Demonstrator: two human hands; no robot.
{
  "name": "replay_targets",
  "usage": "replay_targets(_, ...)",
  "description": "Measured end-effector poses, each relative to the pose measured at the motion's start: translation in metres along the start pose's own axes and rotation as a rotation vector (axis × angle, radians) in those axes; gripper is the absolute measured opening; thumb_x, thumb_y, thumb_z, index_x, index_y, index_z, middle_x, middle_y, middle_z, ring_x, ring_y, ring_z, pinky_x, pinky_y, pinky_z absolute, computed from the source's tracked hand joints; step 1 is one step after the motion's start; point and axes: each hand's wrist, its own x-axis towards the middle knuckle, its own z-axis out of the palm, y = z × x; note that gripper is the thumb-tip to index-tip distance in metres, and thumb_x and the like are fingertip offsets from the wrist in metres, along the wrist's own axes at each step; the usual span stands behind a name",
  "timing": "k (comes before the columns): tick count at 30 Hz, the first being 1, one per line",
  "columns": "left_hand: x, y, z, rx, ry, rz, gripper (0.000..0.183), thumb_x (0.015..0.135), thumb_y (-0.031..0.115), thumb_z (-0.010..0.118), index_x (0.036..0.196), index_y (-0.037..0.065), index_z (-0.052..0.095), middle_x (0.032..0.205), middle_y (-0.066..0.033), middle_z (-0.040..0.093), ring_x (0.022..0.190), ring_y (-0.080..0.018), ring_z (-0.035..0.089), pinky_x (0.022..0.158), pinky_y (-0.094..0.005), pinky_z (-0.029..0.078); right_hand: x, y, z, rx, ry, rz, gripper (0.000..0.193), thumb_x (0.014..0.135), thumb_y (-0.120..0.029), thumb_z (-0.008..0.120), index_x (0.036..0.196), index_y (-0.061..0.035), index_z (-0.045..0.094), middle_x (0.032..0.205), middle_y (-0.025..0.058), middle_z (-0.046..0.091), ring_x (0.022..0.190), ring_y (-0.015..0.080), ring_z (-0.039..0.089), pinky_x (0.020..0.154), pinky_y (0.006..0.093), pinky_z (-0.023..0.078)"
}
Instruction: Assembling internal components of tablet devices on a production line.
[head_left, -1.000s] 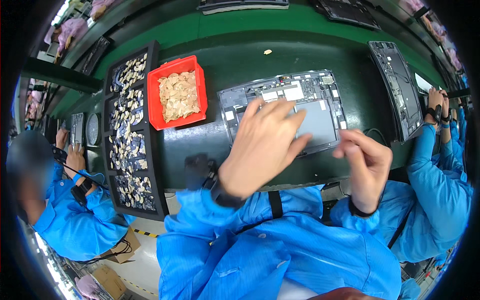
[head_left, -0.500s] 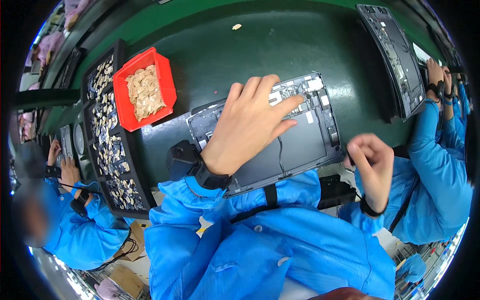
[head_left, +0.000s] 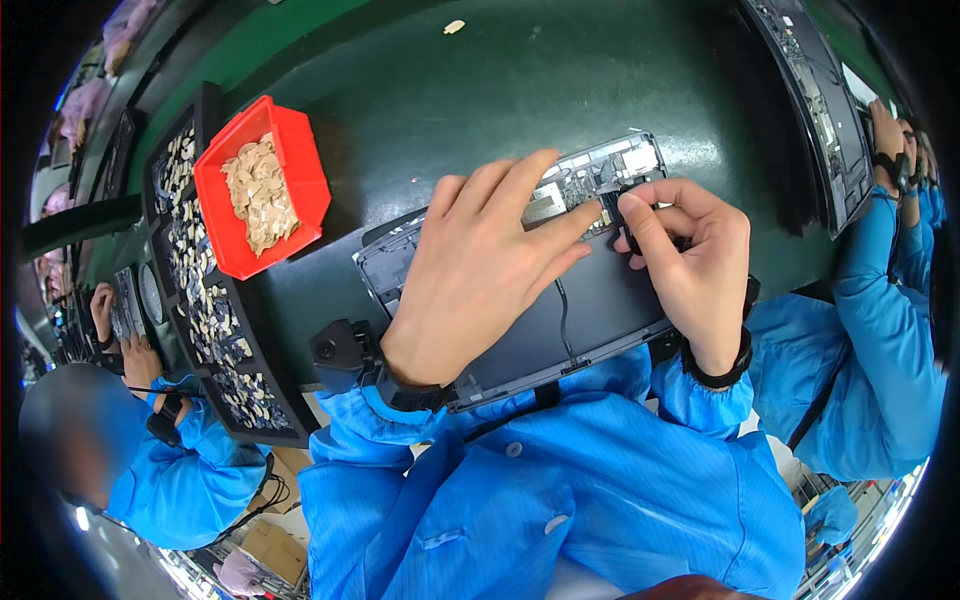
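Note:
An opened tablet-like device (head_left: 620, 290), its dark inner panel and circuit board exposed, lies at the near edge of the green table. My left hand (head_left: 480, 260) rests over its left part, fingers spread and index fingertip touching the circuit board (head_left: 575, 188). Across from it, my right hand (head_left: 695, 260) is over the right end of the board, thumb and forefinger pinched on a small black piece (head_left: 613, 207). The fingers partly hide this piece, so its exact kind does not show. A thin black cable (head_left: 564, 310) runs down the device's panel.
Left of the device, a red bin (head_left: 315, 165) holds tan flakes. Beside it stands a black compartment tray (head_left: 290, 400) full of small parts. More opened devices (head_left: 835, 130) are stacked at the right. Co-workers in blue sit on both sides. A pale scrap (head_left: 454, 27) lies far off.
My right hand has moved left and up, from beside the device onto its circuit board. The left hand stays on the device. The whole view has shifted slightly.

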Motion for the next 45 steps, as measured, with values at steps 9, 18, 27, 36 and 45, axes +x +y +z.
replay_targets(9, 0.0030, 0.0016, 0.0005, -0.047, 0.001, -0.042, 0.035, 0.086, 0.030, 0.082, 0.120, 0.022, 0.082, 0.140, -0.0133, 0.065, 0.120, -0.0309, 0.064, 0.098, -0.0430, 0.048, 0.0010, -0.0036, 0.0021, -0.088, 0.012, 0.028, 0.014, 0.095, -0.009, 0.072, 0.096, 0.0053, 0.074, 0.068, 0.0127, 0.076, 0.061, 0.0104, 0.069, 0.060, 0.0278, 0.053)
replay_targets(18, 0.0015, 0.0011, 0.0013, -0.059, 0.000, -0.049, 0.036, 0.085, 0.030, 0.082, 0.120, 0.022, 0.083, 0.140, -0.0137, 0.065, 0.120, -0.0310, 0.064, 0.098, -0.0437, 0.048, 0.0010, -0.0045, 0.0011, -0.079, -0.013, 0.047, 0.015, 0.096, -0.009, 0.071, 0.096, 0.0054, 0.074, 0.069, 0.0122, 0.077, 0.061, 0.0102, 0.069, 0.060, 0.0282, 0.053)
replay_targets(27, 0.0023, 0.0016, 0.0009, -0.074, -0.003, -0.058, 0.036, 0.085, 0.029, 0.082, 0.120, 0.021, 0.083, 0.140, -0.0130, 0.065, 0.120, -0.0311, 0.064, 0.099, -0.0450, 0.048, 0.0014, -0.0044, 0.0025, -0.116, 0.006, 0.039, 0.015, 0.095, -0.010, 0.071, 0.094, 0.0051, 0.074, 0.068, 0.0118, 0.076, 0.060, 0.0108, 0.069, 0.061, 0.0286, 0.053)
replay_targets(36, 0.0010, 0.0027, 0.0019, -0.078, 0.014, -0.073, 0.037, 0.084, 0.031, 0.083, 0.120, 0.022, 0.083, 0.141, -0.0130, 0.065, 0.121, -0.0319, 0.064, 0.102, -0.0537, 0.049, 0.0028, -0.0061, 0.0029, -0.150, -0.005, 0.029, 0.016, 0.094, -0.010, 0.070, 0.093, 0.0052, 0.075, 0.068, 0.0117, 0.076, 0.059, 0.0115, 0.069, 0.060, 0.0292, 0.053)
replay_targets(45, 0.0008, 0.0014, 0.0034, -0.085, 0.016, -0.066, 0.037, 0.084, 0.031, 0.083, 0.120, 0.025, 0.083, 0.143, -0.0147, 0.064, 0.123, -0.0333, 0.063, 0.104, -0.0576, 0.049, 0.0016, -0.0073, 0.0033, -0.096, -0.001, 0.062, 0.014, 0.095, -0.008, 0.070, 0.094, 0.0053, 0.074, 0.068, 0.0116, 0.076, 0.060, 0.0104, 0.069, 0.059, 0.0281, 0.053)
